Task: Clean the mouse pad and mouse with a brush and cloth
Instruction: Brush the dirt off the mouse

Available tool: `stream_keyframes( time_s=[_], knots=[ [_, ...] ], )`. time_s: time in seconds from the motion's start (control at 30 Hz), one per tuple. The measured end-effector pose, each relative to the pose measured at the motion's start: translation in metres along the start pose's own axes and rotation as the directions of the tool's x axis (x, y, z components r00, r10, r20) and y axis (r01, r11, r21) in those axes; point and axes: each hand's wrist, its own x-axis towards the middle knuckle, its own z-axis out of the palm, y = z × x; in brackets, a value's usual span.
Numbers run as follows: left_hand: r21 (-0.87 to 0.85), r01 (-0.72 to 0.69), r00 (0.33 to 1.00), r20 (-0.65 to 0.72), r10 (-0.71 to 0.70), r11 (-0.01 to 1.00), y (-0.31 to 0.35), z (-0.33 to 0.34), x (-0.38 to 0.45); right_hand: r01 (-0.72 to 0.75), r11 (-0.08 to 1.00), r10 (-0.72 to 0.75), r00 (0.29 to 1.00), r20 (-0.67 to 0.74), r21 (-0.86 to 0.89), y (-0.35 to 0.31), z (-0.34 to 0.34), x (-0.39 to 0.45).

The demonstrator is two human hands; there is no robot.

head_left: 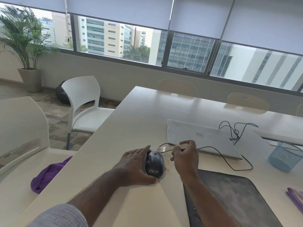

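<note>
A dark wired mouse (pixel 154 164) with light specks on its back lies on the white table (pixel 131 122). My left hand (pixel 132 166) holds it from the left side, fingers stretched along it and thumb near its rear. My right hand (pixel 185 154) grips the wooden handle of a small brush (pixel 165 149), whose pale bristles hover just beyond the mouse's front. A dusty dark mouse pad (pixel 237 194) lies to the right, under my right forearm. A purple cloth (pixel 47 174) sits on the chair seat at the left.
A shut white laptop (pixel 201 138) lies behind my hands, with the mouse's black cable (pixel 229 163) looping beside it. A blue mesh cup (pixel 285 156) stands at the right, and another purple cloth (pixel 295 199) shows at the right edge. White chairs (pixel 82 102) stand along the table's left.
</note>
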Motion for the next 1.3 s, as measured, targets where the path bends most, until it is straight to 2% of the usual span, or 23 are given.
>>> stream_keyframes(
  time_s=[0.13,0.23,0.37,0.5,0.6,0.7,0.83,1.03,1.13,1.23,1.3],
  knots=[
    [-0.004,-0.009,1.0,-0.007,0.009,1.0,0.0,0.0,-0.001,0.014,1.0,-0.015,0.998,-0.061,-0.012,0.001,-0.002,0.001],
    [0.007,-0.009,1.0,0.003,0.009,1.0,0.0,0.0,0.001,-0.053,0.996,0.053,0.999,0.005,0.078,-0.003,-0.005,0.004],
    [-0.004,-0.015,1.0,-0.016,0.015,1.0,-0.002,0.002,0.0,-0.054,0.999,0.054,0.998,-0.019,0.002,0.003,-0.009,0.01],
    [-0.003,-0.016,0.999,-0.029,0.016,1.0,-0.004,0.004,0.002,-0.105,0.963,0.11,0.994,-0.008,0.247,0.001,-0.022,0.009],
    [0.007,-0.019,0.999,-0.032,0.019,1.0,-0.005,0.005,0.003,-0.11,0.935,0.09,0.993,0.076,0.337,0.0,-0.024,0.004],
    [0.012,-0.023,0.999,-0.025,0.023,1.0,-0.004,0.004,0.002,-0.056,0.958,0.008,0.986,0.169,0.28,-0.005,-0.026,-0.007],
    [0.015,-0.018,1.0,-0.025,0.019,1.0,-0.003,0.003,0.002,0.108,0.98,-0.144,0.965,0.219,0.165,-0.01,-0.039,-0.027],
    [0.001,-0.011,1.0,-0.029,0.011,1.0,-0.005,0.006,0.003,0.256,0.965,-0.263,0.922,0.283,0.063,-0.004,-0.065,-0.058],
    [0.001,-0.012,0.999,-0.031,0.012,1.0,-0.005,0.006,0.004,0.277,0.957,-0.29,0.907,0.305,0.088,0.005,-0.074,-0.07],
    [0.006,-0.003,1.0,-0.031,0.003,1.0,-0.006,0.007,0.005,0.237,0.962,-0.269,0.905,0.33,0.136,0.009,-0.081,-0.074],
    [0.01,-0.002,0.999,-0.033,0.002,1.0,-0.006,0.007,0.005,0.235,0.962,-0.267,0.92,0.288,0.139,0.01,-0.083,-0.072]
  ],
)
